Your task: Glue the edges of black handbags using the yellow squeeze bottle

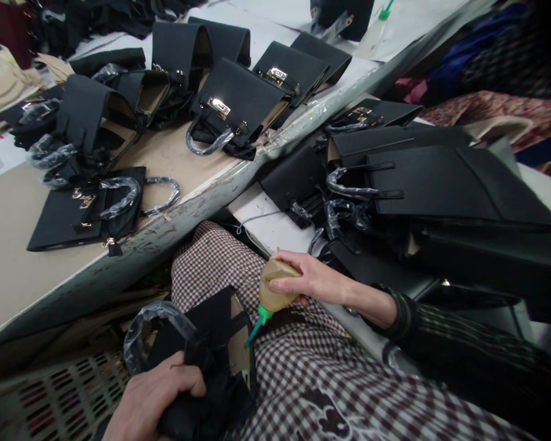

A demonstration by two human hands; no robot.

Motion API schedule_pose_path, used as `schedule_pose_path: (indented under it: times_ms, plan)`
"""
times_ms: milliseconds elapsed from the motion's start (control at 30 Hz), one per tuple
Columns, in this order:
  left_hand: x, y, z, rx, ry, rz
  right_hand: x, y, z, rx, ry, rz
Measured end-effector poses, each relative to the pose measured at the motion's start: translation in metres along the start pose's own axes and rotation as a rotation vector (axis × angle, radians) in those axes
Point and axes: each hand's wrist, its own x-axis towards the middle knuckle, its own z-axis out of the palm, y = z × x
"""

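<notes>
My right hand is wrapped round a yellowish squeeze bottle with a green cap. Its thin green nozzle points down and to the left, the tip at the tan inner edge of a black handbag. The handbag lies on my lap over checked cloth, and its looped handle is covered in clear plastic wrap. With curled fingers, my left hand grips the near side of this bag. Part of that hand runs out of view at the bottom.
Several black handbags with gold clasps stand on the table ahead. More black bags are stacked at the right. A plastic crate is at the lower left. Another green-tipped bottle stands at the back.
</notes>
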Motion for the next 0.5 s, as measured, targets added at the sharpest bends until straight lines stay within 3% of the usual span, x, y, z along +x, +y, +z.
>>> schedule_pose_path:
  times_ms: [500]
  plan:
    - [0.0,-0.006,0.002,0.013,-0.033,0.022,0.004,0.017,-0.002,-0.465,0.177,-0.254]
